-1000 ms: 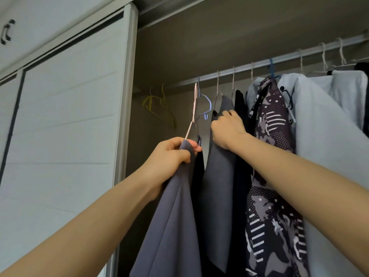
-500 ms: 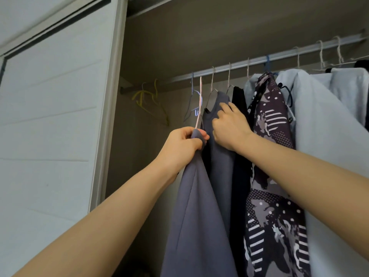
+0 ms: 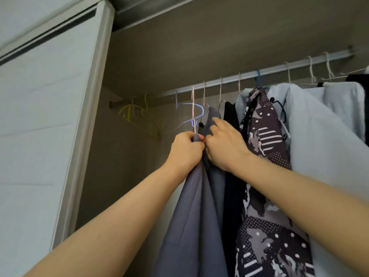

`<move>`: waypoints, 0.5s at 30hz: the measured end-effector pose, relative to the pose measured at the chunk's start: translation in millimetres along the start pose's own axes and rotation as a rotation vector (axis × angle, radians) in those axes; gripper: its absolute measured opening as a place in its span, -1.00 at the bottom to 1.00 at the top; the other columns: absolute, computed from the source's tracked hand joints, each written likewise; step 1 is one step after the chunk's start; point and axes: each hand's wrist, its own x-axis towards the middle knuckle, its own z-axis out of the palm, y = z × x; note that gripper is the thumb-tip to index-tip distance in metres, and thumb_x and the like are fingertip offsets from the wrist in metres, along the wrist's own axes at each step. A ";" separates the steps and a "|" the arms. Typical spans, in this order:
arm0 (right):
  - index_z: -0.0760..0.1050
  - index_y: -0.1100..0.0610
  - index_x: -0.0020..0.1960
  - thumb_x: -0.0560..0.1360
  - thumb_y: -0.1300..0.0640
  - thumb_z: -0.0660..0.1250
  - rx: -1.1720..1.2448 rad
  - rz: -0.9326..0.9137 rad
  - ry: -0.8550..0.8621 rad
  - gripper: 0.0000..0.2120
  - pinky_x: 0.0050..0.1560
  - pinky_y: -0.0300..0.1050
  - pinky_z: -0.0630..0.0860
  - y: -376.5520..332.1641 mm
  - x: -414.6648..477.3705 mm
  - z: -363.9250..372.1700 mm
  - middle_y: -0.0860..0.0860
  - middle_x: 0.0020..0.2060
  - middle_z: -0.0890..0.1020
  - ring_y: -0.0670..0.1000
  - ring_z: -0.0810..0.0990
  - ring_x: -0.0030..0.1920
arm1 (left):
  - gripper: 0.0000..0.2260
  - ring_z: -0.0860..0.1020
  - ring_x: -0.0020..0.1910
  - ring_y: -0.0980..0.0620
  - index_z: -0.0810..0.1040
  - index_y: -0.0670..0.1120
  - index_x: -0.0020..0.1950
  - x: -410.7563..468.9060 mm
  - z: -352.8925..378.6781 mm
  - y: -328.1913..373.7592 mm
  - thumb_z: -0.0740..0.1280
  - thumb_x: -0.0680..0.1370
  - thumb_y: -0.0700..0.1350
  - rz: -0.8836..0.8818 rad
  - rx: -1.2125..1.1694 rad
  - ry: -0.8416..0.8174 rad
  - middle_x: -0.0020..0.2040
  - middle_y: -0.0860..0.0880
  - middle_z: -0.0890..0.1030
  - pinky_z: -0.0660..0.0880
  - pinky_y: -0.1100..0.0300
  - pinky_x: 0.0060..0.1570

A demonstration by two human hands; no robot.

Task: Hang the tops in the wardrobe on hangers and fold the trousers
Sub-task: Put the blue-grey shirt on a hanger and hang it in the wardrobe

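Left hand [image 3: 186, 150]: grip clenched, fingers curled round the top edge of the grey top [image 3: 191, 216] at the point where the pink hanger [image 3: 193, 108] enters it; the hanger's wire neck rises straight from the fist to the rail [image 3: 259, 73]; whether it is hooked over cannot be told. Right hand [image 3: 225, 144]: grip partly curled, fingertips pinching the cloth of a second grey garment [image 3: 217, 188] near its shoulder; the hand touches the left hand. Position of grey top: inside the wardrobe, hanging from the left fist at the left end of the clothes row, touching the second grey garment. Edges and room: open space left of the grey top as far as the wardrobe's side wall and the white sliding door [image 3: 50, 116]; one bare blue hanger [image 3: 202, 111] and a bunch of yellow hangers [image 3: 137, 116] hang in it; to the right the clothes are packed close together. Count: two grey garments; one black garment [image 3: 230, 114]; one patterned top [image 3: 263, 136]; pale blue shirt [image 3: 319, 136], number unclear; three white hooks [image 3: 310, 66] at the rail's right end.
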 end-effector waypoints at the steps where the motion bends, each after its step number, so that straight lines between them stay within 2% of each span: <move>1: 0.63 0.26 -0.37 0.12 0.16 0.56 -0.002 -0.005 0.001 -0.80 0.09 0.10 0.58 -0.8 -0.9 0.9 0.31 -0.24 0.65 0.31 0.63 0.03 | -0.80 0.61 0.01 -0.04 0.64 -0.13 0.00 -0.8 -0.4 -2.2 0.27 0.50 -0.31 0.006 0.003 0.015 -0.05 -0.10 0.67 0.53 0.05 0.09; 7: 0.63 0.28 -0.31 0.21 0.17 0.53 0.014 0.002 0.012 -0.82 0.13 0.10 0.53 -9.2 3.3 6.0 0.30 -0.21 0.66 0.31 0.61 0.07 | -0.76 0.61 0.02 0.02 0.62 -0.03 -0.07 -15.3 -18.1 -7.9 0.27 0.47 -0.33 0.072 0.060 0.034 -0.03 -0.02 0.68 0.55 0.04 0.15; 15: 0.63 0.30 -0.16 0.36 0.10 0.44 0.016 0.037 -0.028 -0.76 0.25 0.10 0.44 -19.5 12.2 -1.4 0.27 -0.12 0.65 0.28 0.54 0.18 | -0.71 0.61 -0.02 0.11 0.63 0.00 -0.02 -57.4 -41.0 -4.3 0.27 0.45 -0.34 0.165 0.164 0.000 -0.06 0.03 0.68 0.56 0.15 0.06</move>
